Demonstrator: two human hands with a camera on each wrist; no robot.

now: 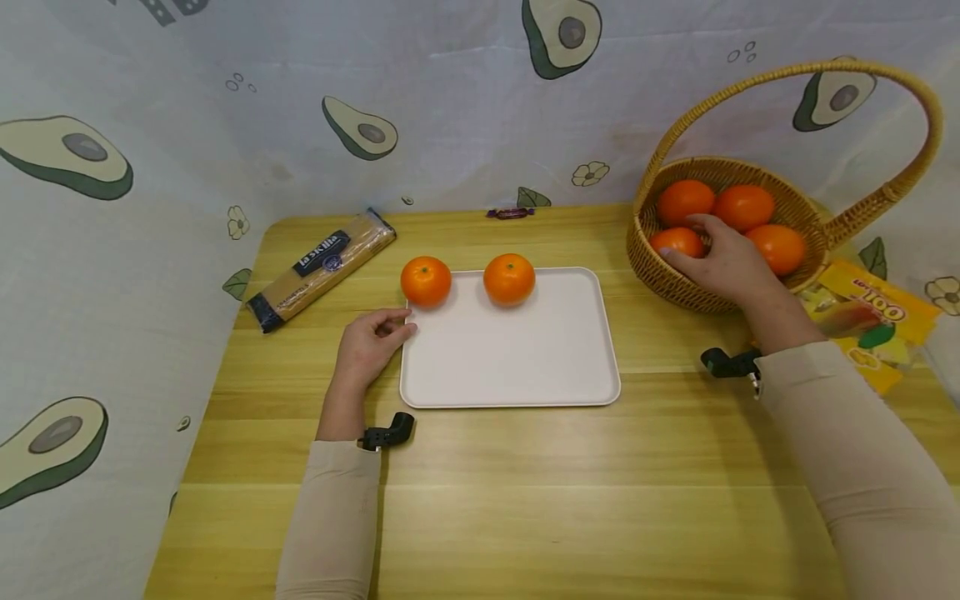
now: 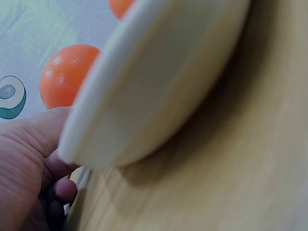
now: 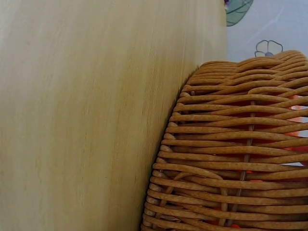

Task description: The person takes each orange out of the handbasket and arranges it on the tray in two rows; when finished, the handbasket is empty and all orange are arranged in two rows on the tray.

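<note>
A white rectangular tray [image 1: 510,358] lies on the wooden table, with two oranges, a left one [image 1: 426,282] and a right one [image 1: 509,279], along its far edge. My left hand [image 1: 369,346] pinches the tray's left rim; in the left wrist view the thumb lies at the rim [image 2: 72,144] and curled fingers show below it. At the right stands a wicker basket [image 1: 660,275] holding several oranges. Reaching into it, my right hand [image 1: 723,262] grips the front-left orange [image 1: 677,241] between thumb and fingers. The right wrist view shows only the basket's woven side [image 3: 231,159], not the hand.
A pack of pasta [image 1: 322,271] lies at the back left. One small wrapped candy [image 1: 511,213] is near the table's back edge. Yellow snack bags [image 1: 873,312] lie right of the basket, whose tall handle [image 1: 813,71] arches above it. An avocado-print cloth hangs behind.
</note>
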